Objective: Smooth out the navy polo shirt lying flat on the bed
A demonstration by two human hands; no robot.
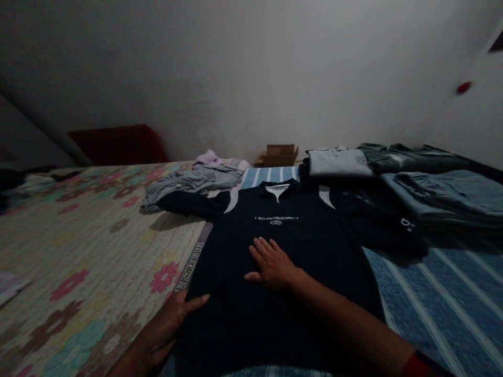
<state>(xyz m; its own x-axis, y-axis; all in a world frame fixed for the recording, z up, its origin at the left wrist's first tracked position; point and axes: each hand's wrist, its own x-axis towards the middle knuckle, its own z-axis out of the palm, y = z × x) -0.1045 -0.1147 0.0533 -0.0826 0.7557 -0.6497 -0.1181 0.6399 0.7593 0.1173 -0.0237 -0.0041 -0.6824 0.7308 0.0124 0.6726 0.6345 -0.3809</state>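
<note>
A dark navy sweatshirt with a zip collar, white shoulder panels and chest lettering lies spread out, front side up. My right hand rests flat on its middle, below the lettering, fingers stretched and slightly apart. At the garment's left edge is my left hand, thumb pointing right onto the dark cloth and apart from the fingers, which are partly hidden. The sweatshirt's left sleeve reaches out over the bed. Its other sleeve is hard to separate from the dark clothing at the right.
A floral bedspread covers the left side; a blue striped cloth lies at right. Crumpled grey clothes sit behind the sleeve. Folded jeans, a folded grey top and dark green clothing are stacked back right. A cardboard box stands by the wall.
</note>
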